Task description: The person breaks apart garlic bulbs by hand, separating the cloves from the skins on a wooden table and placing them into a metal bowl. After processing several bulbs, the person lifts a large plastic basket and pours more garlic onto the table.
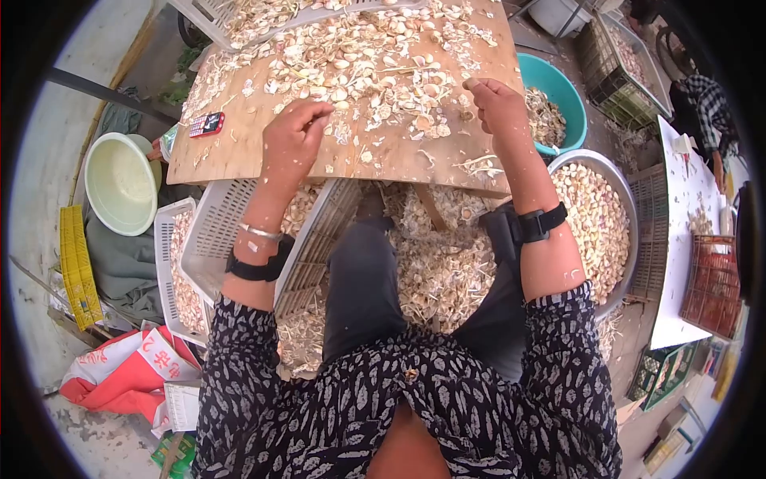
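Loose garlic cloves (383, 60) and papery skins lie scattered over the wooden table (239, 156). Over the table's near left part is my left hand (295, 137), its fingers curled and thumb and forefinger together beside a few cloves. My right hand (503, 112) is above the table's right edge, also closed, thumb against fingertips. Whether either hand pinches a small piece cannot be made out. Bits of garlic skin stick to both forearms.
A teal basin (580, 120) of skins and a metal bowl (634, 227) of cloves stand right. White crates (219, 227) stand below the table at left. A red phone-like object (207, 124) lies on the table. Another person (710, 108) works far right. Skins (443, 279) cover the floor.
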Demonstrator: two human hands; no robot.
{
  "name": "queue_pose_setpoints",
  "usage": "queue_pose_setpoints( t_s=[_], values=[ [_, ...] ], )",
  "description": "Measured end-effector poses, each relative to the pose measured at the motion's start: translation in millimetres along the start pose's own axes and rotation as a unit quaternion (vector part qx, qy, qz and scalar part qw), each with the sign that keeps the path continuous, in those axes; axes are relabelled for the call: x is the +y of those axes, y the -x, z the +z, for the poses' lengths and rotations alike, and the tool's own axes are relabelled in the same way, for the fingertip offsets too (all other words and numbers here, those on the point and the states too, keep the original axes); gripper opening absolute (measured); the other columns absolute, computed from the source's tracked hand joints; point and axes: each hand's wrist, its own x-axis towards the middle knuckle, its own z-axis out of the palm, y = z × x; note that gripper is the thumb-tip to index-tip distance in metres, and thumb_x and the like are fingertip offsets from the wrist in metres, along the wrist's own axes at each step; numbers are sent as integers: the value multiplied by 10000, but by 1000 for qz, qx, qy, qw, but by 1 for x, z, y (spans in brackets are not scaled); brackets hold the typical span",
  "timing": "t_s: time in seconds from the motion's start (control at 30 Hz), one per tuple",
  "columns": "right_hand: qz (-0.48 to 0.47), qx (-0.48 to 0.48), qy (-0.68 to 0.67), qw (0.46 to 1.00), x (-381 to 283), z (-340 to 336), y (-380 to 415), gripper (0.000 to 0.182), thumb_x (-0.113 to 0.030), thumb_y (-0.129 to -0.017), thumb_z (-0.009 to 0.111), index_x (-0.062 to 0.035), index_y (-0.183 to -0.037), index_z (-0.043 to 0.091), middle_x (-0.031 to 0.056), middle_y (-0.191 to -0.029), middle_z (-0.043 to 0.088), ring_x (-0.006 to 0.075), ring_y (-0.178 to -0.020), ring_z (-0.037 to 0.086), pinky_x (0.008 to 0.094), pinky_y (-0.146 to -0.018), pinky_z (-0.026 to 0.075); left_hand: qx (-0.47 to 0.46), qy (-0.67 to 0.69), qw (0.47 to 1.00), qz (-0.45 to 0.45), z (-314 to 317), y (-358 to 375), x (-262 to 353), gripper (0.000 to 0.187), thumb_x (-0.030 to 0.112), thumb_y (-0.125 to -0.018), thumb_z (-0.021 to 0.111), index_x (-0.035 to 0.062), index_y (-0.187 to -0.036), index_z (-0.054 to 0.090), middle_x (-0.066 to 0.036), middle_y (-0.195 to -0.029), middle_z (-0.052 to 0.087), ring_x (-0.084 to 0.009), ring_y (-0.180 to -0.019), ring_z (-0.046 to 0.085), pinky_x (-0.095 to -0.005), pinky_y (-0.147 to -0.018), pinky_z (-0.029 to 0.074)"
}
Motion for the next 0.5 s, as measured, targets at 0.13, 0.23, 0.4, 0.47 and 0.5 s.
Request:
queue_pose_setpoints(
  t_s=[0.13,0.23,0.4,0.47,0.5],
  values=[
    [81,30,-193,977,-5,4,-9,153,-157,-849,586,-28,-910,643,-60,-608,409,44,-484,324,212,-421,237,-125,-12,971,205,114,-82,18,179,45,-799,592,42,-973,635,-111,-906,627,-268,-851,607,-345,-739,490],
    [83,39,-192,977,-3,0,-15,167,-160,-856,573,-26,-939,628,-58,-632,419,42,-481,317,209,-417,231,-224,-130,935,241,153,-106,3,159,96,-793,605,45,-944,621,-121,-899,616,-308,-881,578,-395,-756,471],
    [93,29,-215,972,1,-9,-22,169,-162,-859,567,-28,-948,619,-57,-633,415,42,-487,323,210,-428,242,-228,-108,936,246,150,-105,1,168,172,-790,639,47,-899,613,-120,-865,613,-314,-851,579,-405,-729,469],
    [93,28,-213,972,1,-7,-20,175,-163,-860,565,-26,-955,615,-57,-631,411,42,-486,320,209,-429,243,-209,-111,950,205,144,-100,8,191,163,-788,655,50,-935,610,-91,-833,618,-239,-810,601,-331,-706,481],
    [97,29,-211,972,3,-6,-19,180,-162,-858,565,-22,-960,612,-57,-629,407,41,-485,316,207,-426,237,-207,-113,949,207,141,-97,10,191,163,-788,655,50,-935,610,-91,-833,618,-239,-810,601,-331,-706,481]
  ],
)
